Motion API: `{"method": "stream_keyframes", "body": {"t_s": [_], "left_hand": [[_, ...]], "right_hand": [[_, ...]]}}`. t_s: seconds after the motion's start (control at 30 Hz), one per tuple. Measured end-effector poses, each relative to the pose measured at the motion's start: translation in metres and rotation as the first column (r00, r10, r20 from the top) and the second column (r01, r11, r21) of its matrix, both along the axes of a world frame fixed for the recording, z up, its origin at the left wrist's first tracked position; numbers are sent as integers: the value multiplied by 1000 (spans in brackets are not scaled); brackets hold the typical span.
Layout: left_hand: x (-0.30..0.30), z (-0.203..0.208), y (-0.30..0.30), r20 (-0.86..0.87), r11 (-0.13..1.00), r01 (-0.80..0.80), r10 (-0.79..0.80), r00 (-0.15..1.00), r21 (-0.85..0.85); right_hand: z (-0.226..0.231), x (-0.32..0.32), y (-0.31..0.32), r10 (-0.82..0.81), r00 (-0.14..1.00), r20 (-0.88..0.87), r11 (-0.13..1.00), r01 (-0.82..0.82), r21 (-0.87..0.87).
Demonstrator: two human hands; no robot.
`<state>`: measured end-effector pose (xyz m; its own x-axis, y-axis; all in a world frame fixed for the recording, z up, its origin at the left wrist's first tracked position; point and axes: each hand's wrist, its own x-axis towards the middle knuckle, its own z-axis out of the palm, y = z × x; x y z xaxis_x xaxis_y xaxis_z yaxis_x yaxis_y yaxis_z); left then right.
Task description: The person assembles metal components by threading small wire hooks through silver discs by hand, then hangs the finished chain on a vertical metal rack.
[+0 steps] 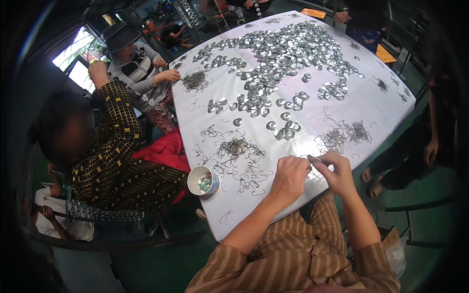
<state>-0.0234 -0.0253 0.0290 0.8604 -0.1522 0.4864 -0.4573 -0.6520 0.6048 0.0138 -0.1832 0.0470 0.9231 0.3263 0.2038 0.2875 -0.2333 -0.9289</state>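
A small metal piece (314,159) sits between the person's two hands, right of centre and a little below the middle of the frame; too little of it shows to tell its shape. The right hand (335,172) pinches it between thumb and fingers. The left hand (290,178) has its fingers bunched and curled at the piece's left side; whether they grip it, I cannot tell.

Both hands are over the near edge of the white worktop (193,129). Just above the right hand lies a loose heap of wire hooks (348,134). A second heap (235,148) lies left of the left hand, with single hooks scattered around it. Beside that scatter, at the worktop's left edge, a cup (203,181) leans, its mouth showing small green and white bits.

Shiny discs (288,53) spread across the upper middle of the frame, thinning toward the hands. Another hook heap (194,81) lies at upper left, near a person in a dark hat (120,37). At left, a person in a checked shirt (117,161) raises an arm. Someone in dark trousers (403,166) stands at right.
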Motion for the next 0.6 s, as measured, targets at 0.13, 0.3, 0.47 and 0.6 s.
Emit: {"method": "stream_keyframes", "body": {"t_s": [0.13,0.3,0.47,0.6], "left_hand": [[4,1,5,-1,1000,16,-16,1000,25],[9,2,7,12,995,61,-62,998,73],[22,2,19,-176,966,252,-258,950,-59],[75,-23,71,-240,969,-248,239,941,-9]], "right_hand": [[-1,-5,2,-73,974,215,985,104,-137],[-5,-8,6,-129,937,325,983,164,-84],[-4,-11,2,-141,940,311,968,197,-156],[8,-10,-11,-145,929,339,952,225,-209]]}}
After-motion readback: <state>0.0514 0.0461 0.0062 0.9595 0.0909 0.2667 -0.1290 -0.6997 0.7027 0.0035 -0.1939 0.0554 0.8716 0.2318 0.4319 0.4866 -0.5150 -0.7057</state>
